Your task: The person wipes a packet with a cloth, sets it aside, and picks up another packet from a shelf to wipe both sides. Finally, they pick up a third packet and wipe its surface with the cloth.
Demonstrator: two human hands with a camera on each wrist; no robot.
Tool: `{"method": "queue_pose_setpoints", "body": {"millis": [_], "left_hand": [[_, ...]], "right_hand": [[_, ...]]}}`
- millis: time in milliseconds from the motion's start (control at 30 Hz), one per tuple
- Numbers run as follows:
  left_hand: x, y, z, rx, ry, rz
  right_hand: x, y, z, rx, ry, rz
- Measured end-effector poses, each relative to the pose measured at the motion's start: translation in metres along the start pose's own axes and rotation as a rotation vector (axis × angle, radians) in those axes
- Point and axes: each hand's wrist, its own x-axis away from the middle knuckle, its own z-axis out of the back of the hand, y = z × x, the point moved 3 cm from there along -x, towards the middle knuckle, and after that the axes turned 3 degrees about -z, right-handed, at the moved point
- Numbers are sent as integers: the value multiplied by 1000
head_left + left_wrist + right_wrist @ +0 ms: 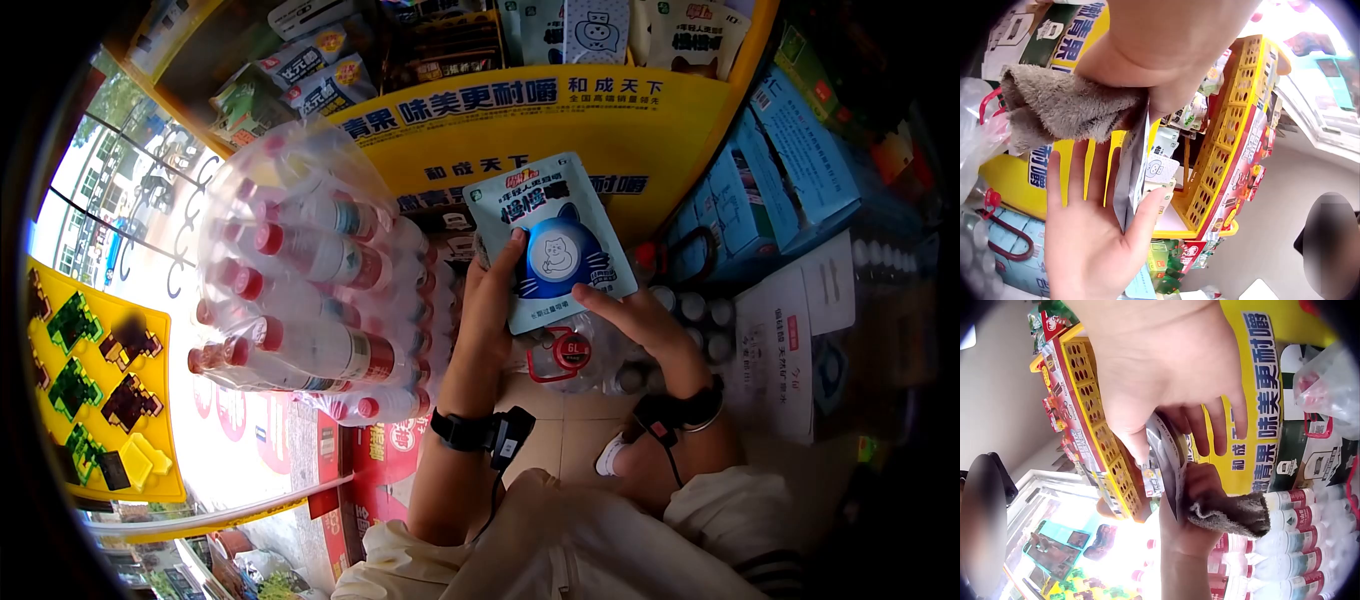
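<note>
A pale blue snack pouch (550, 245) with a dark blue cat design is held upright, its front facing me in the head view. My left hand (487, 305) grips its left edge, thumb on the front. The same hand holds a bunched grey-brown cloth (1063, 103) behind the pouch, which hides it in the head view. At the lower right edge, my right hand (648, 322) pinches the pouch, thumb on the front. Behind it, the right fingers (1075, 178) stretch out straight, as the left wrist view shows.
Plastic-wrapped water bottles (310, 260) are stacked at the left. A yellow display shelf (660, 110) with snack packs stands ahead. Blue cartons (790, 170) are at the right; a large bottle with a red handle (570, 352) stands below the pouch.
</note>
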Motion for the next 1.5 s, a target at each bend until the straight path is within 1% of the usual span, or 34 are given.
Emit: {"method": "queue_pose_setpoints", "body": {"millis": [67, 200, 267, 300, 333, 367, 400, 433, 500, 533, 567, 600, 633, 667, 733, 767, 800, 833, 867, 900, 933, 967, 1000, 1033, 1067, 1100, 1133, 1167, 1233, 1300, 1367, 1400, 1433, 1500], "left_hand": [[1, 2, 0, -97, 41, -18], [1, 3, -1, -123, 34, -42], [1, 2, -2, -73, 54, -67], [0, 0, -1, -73, 55, -66], [-2, -3, 4, -7, 142, -127], [-4, -6, 10, 58, 229, -188], [-5, -5, 17, 177, 267, -152], [-4, -1, 20, 284, 157, -178], [1, 7, 24, 215, 243, -308], [1, 7, 23, 214, 243, -308], [2, 11, 21, -2, 250, -486], [5, 16, 17, -222, 253, -660], [7, 15, 15, -224, 251, -658], [11, 16, 7, -491, 173, -760], [17, 20, -7, -1042, 20, -936], [21, 22, -12, -1301, 46, -1022], [19, 22, -9, -1263, 112, -1036], [16, 22, -7, -1223, 177, -1051], [14, 25, -4, -1116, 175, -1019], [12, 29, -1, -1010, 172, -987], [9, 35, 2, -971, 130, -966], [11, 36, 3, -850, 144, -947], [7, 36, 8, -715, 133, -849], [2, 35, 15, -581, 121, -750], [3, 36, 18, -583, 123, -747], [2, 35, 22, -580, 139, -662], [0, 33, 25, -577, 155, -576], [-1, 31, 27, -576, 157, -576], [-4, 31, 27, -577, 170, -707], [-7, 32, 30, -532, 195, -728], [-7, 34, 32, -487, 220, -749], [-7, 34, 33, -479, 238, -755], [-7, 35, 33, -471, 256, -762], [-3, 35, 27, -500, 229, -744]], "right_hand": [[-1, -2, 1, 38, 2, 33], [-1, -2, 1, 11, 17, 24], [1, -7, 0, -3, 36, 28], [2, -9, 0, -50, 71, -28], [3, -9, 1, -97, 105, -83], [2, -7, 2, -97, 106, -83], [1, -5, 6, -84, 144, -32], [0, -5, 9, -70, 183, 20], [-1, -8, 10, -30, 171, 43], [-1, -7, 9, -43, 187, 41], [-1, -7, 9, -57, 204, 39], [-1, -8, 7, 26, 176, 29], [0, -9, 5, 109, 149, 18], [-2, -7, 1, 97, 87, 115], [0, -5, -1, 206, 6, 107], [2, -6, -3, 230, -35, 104], [2, -9, -3, 230, -38, 103], [3, -11, -3, 148, -75, 40], [4, -12, -2, 67, -110, -23], [5, -11, -1, 68, -109, -22], [6, -10, 0, 81, -114, 4], [7, -10, 0, 94, -120, 28], [7, -10, 1, 94, -122, 28], [6, -9, 3, 44, -83, 29], [6, -8, 4, -8, -42, 27], [4, -13, 5, -40, -59, -50], [4, -12, 5, -43, -16, -59], [4, -11, 6, -44, 26, -69], [0, -7, 7, -27, 61, -70], [-8, 2, 5, -12, 96, -71], [-16, 0, 3, 41, 287, 309], [-12, -6, 9, 381, 378, 346], [-11, -9, 11, 382, 377, 347], [-6, -25, 2, 1104, 384, 621]]}}
